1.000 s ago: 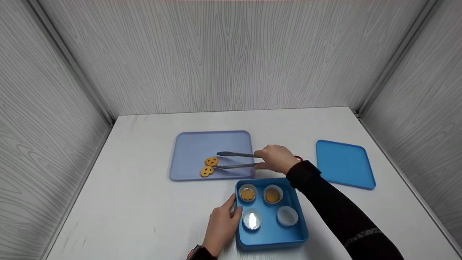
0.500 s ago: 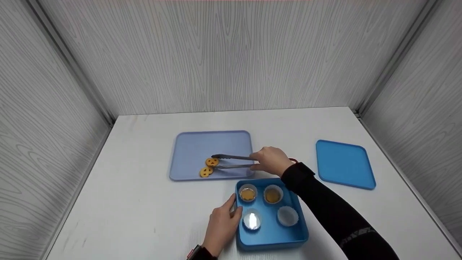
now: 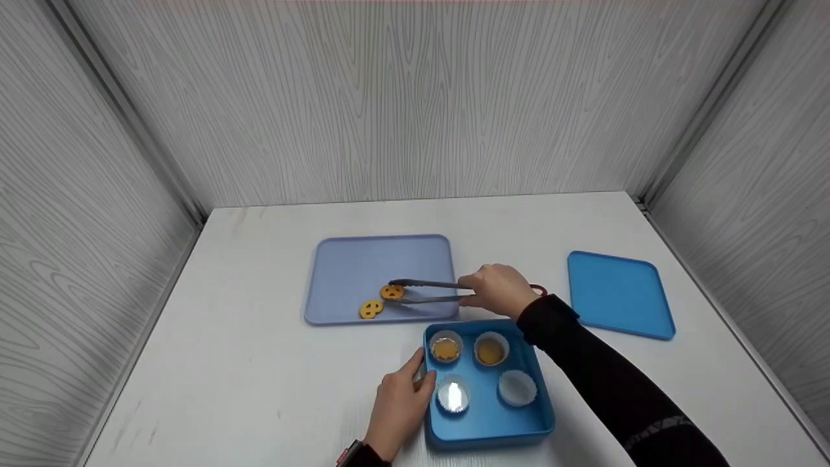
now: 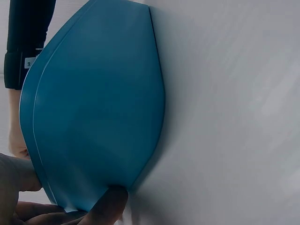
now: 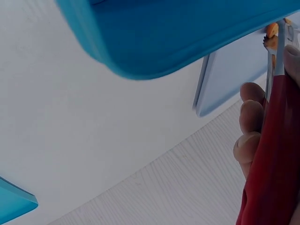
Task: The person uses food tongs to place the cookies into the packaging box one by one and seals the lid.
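Note:
My right hand (image 3: pixel 498 288) grips a pair of tongs (image 3: pixel 428 283) with red handles, seen close in the right wrist view. The tips of the tongs are at a round pretzel-shaped cookie (image 3: pixel 391 292) on the pale lavender tray (image 3: pixel 350 259). A second such cookie (image 3: pixel 371 309) lies just nearer on the tray. My left hand (image 3: pixel 399 402) holds the left wall of the blue box (image 3: pixel 489 425), thumb over the rim and fingers along the outside. Inside the box stand several paper cups; the two far ones (image 3: pixel 445 349) contain a golden-brown piece each, and the near ones (image 3: pixel 517 388) show nothing inside.
A flat blue lid (image 3: pixel 621 295) lies on the right of the white table (image 3: pixel 259 363), beyond the right forearm. Wood-patterned grey panels (image 3: pixel 415 97) close off the back and both sides.
The tongs closed in around the farther cookie, then shifted right with it, away from the other cookie. My left hand and the box have stayed put.

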The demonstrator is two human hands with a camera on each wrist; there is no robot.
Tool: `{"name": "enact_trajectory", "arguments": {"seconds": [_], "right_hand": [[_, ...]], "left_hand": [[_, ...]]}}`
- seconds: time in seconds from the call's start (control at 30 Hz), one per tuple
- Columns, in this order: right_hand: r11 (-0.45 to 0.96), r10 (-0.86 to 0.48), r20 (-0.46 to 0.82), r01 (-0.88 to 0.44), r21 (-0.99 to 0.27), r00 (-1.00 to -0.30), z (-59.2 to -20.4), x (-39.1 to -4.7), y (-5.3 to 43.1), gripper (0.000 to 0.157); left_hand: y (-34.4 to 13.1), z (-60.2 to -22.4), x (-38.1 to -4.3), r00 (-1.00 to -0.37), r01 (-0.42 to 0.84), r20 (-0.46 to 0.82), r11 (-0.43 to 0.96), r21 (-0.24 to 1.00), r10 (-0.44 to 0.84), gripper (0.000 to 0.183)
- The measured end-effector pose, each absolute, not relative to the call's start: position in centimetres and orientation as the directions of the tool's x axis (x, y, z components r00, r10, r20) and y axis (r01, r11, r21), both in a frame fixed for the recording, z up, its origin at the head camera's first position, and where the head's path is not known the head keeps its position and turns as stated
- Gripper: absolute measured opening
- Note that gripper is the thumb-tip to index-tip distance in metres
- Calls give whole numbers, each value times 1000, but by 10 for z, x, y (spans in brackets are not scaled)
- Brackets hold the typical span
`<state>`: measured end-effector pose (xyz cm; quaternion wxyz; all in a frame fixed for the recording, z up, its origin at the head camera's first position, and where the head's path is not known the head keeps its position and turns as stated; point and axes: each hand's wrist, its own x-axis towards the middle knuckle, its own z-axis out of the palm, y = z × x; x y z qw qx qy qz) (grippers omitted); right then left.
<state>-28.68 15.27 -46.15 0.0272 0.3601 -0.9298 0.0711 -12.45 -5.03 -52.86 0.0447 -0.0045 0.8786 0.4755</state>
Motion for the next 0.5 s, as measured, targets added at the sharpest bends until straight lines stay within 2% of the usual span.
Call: {"name": "enact_trajectory", "arguments": {"seconds": [0.5], "right_hand": [[744, -645, 159, -661, -93, -748, -462, -275, 190, 21]], "left_hand": [[-50, -528, -125, -994, -69, -102, 557, 828, 29, 52]]}}
